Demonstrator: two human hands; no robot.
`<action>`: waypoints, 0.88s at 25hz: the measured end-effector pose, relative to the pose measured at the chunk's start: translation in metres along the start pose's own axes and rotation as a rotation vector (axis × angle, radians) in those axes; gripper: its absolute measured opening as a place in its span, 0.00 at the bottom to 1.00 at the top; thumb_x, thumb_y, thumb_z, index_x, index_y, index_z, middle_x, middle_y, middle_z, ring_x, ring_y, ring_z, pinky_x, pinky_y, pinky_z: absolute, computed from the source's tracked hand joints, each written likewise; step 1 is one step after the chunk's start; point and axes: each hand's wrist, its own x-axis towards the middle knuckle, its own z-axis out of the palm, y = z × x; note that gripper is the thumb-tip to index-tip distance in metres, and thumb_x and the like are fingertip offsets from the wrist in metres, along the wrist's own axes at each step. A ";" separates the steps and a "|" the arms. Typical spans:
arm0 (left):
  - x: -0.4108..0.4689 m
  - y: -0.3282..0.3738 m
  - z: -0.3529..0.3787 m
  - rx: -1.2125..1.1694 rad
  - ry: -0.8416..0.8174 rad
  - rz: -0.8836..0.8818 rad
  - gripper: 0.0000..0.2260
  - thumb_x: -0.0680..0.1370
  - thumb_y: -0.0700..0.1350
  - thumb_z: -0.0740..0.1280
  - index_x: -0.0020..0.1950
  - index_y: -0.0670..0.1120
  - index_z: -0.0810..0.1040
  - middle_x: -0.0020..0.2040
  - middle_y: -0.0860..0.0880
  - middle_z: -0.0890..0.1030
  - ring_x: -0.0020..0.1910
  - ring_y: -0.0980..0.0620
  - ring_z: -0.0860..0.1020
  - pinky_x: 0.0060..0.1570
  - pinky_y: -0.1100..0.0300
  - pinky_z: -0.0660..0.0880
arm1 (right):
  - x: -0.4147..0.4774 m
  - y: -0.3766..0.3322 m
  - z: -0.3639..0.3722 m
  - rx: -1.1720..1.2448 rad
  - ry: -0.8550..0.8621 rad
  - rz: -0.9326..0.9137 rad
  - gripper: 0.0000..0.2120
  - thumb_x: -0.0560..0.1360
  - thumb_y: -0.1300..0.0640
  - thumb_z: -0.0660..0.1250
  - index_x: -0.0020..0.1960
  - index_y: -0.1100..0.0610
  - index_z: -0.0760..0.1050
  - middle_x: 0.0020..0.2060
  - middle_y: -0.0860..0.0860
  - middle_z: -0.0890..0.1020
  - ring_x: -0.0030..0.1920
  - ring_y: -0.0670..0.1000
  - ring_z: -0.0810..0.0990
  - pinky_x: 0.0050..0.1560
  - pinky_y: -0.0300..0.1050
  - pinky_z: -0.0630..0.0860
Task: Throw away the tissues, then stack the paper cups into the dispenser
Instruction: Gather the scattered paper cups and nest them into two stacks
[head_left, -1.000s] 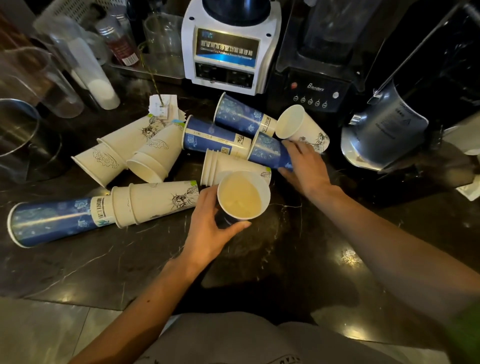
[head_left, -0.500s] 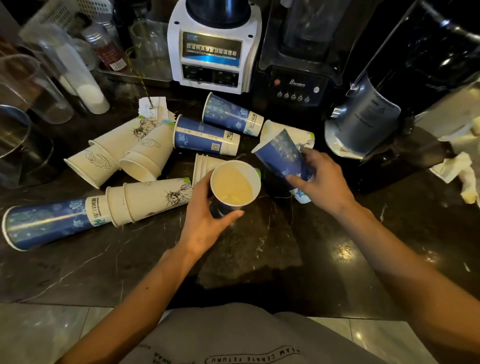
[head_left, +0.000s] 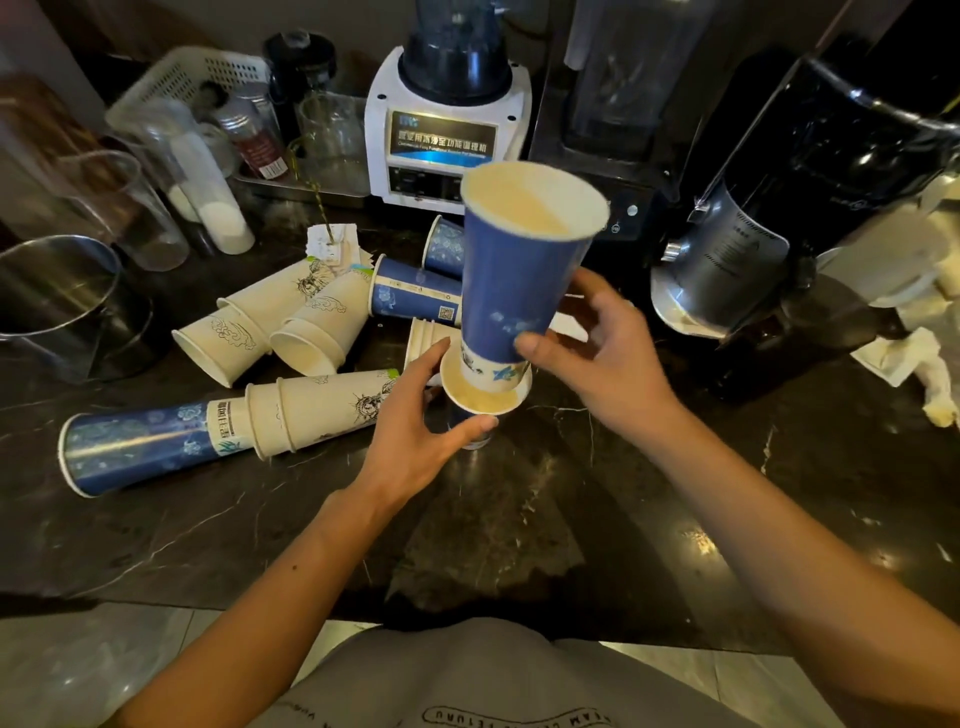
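My right hand (head_left: 605, 345) holds a tall blue paper cup (head_left: 519, 265) upright, its base set into the mouth of a second cup (head_left: 483, 397) that my left hand (head_left: 423, 415) grips on the dark counter. Several more cups lie on their sides to the left: a blue cup nested with white ones (head_left: 208, 439), two white stacks (head_left: 280, 317), and blue cups (head_left: 410, 296) behind. Crumpled tissues (head_left: 930, 374) lie at the far right beside a black machine.
A white blender base (head_left: 441, 135) and black blenders (head_left: 623, 104) stand at the back. A black machine with a steel jug (head_left: 737, 260) is on the right. Clear plastic containers (head_left: 67, 291) and a white basket (head_left: 192, 78) crowd the left. The marble counter (head_left: 519, 519) reaches its front edge near my body.
My right hand picked the blue cup off the pile, turned it upright and lowered its base into the cup in my left hand. The view shifted slightly.
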 end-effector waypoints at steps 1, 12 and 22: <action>0.000 0.001 0.000 -0.001 -0.002 0.005 0.40 0.69 0.57 0.75 0.77 0.49 0.62 0.72 0.53 0.72 0.70 0.57 0.70 0.67 0.58 0.71 | -0.002 0.008 0.003 -0.028 -0.015 0.006 0.33 0.69 0.48 0.76 0.70 0.51 0.67 0.65 0.50 0.76 0.66 0.49 0.75 0.62 0.55 0.77; -0.006 0.005 -0.009 -0.022 0.035 0.040 0.48 0.68 0.52 0.78 0.80 0.57 0.51 0.74 0.59 0.67 0.73 0.58 0.66 0.70 0.56 0.69 | -0.017 0.048 0.005 -0.332 -0.220 -0.014 0.32 0.69 0.45 0.76 0.70 0.49 0.69 0.64 0.46 0.73 0.66 0.43 0.72 0.67 0.51 0.72; -0.021 -0.004 -0.027 0.034 0.090 0.051 0.33 0.70 0.59 0.73 0.72 0.64 0.65 0.70 0.65 0.69 0.70 0.63 0.68 0.67 0.54 0.72 | 0.070 0.060 0.003 -0.229 -0.047 0.072 0.22 0.77 0.57 0.69 0.70 0.55 0.70 0.61 0.49 0.78 0.64 0.44 0.75 0.67 0.46 0.71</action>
